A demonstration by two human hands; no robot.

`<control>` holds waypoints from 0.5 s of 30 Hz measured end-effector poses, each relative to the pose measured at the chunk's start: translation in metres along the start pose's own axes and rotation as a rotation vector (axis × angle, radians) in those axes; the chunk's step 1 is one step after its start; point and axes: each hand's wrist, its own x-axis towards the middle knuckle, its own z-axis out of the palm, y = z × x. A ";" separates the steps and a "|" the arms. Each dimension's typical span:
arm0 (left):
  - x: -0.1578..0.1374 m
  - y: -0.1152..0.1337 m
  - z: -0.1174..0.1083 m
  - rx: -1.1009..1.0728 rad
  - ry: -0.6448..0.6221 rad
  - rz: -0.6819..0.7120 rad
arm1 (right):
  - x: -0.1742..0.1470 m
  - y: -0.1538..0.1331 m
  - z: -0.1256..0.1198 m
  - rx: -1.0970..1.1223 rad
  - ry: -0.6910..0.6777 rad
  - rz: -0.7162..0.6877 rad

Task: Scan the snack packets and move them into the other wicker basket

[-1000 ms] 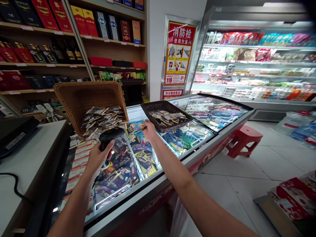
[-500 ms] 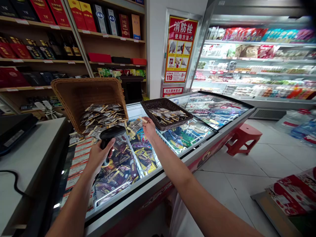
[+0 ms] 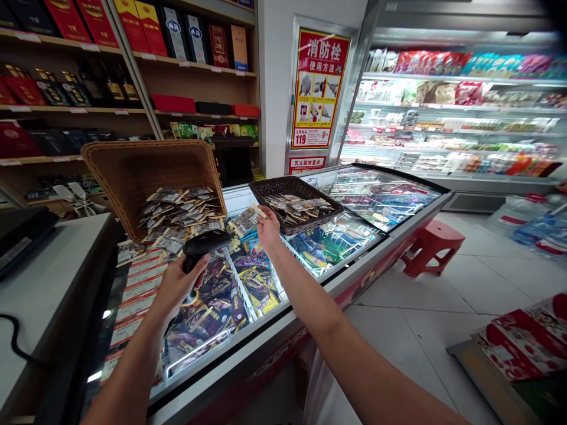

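Note:
My left hand (image 3: 178, 284) is closed around the handle of a black handheld barcode scanner (image 3: 207, 241), whose head points right. Between the fingers of my right hand (image 3: 268, 229) is one end of a small flat packet (image 3: 245, 221), clear with pale ends; its contents are too small to make out. The scanner's head is just left of this packet. A tan wicker basket (image 3: 148, 149) lies tipped on its side, with many similar packets (image 3: 181, 208) spilling from it. Right of my right hand, a dark brown woven basket (image 3: 316, 221) holds more packets (image 3: 305, 206).
Both baskets rest on a glass-topped chest freezer (image 3: 354, 268) with wrapped ice creams (image 3: 259, 287) inside. Price labels (image 3: 133, 295) line its left part. A grey counter (image 3: 66, 265) stands left, a red stool (image 3: 436, 245) and water jugs (image 3: 520, 212) right.
The scanner in my left hand has moved slightly right, towards the packet. My right hand keeps its grip on the packet and has shifted a little right. The view has turned slightly.

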 end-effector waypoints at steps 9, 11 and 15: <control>0.006 -0.013 -0.006 0.041 -0.017 0.031 | -0.005 -0.007 0.003 0.012 0.025 0.009; 0.007 -0.014 -0.006 0.051 -0.016 0.028 | -0.005 -0.007 0.003 0.010 0.025 0.007; 0.007 -0.012 -0.006 0.088 -0.004 0.024 | -0.007 -0.011 0.005 0.016 0.028 0.023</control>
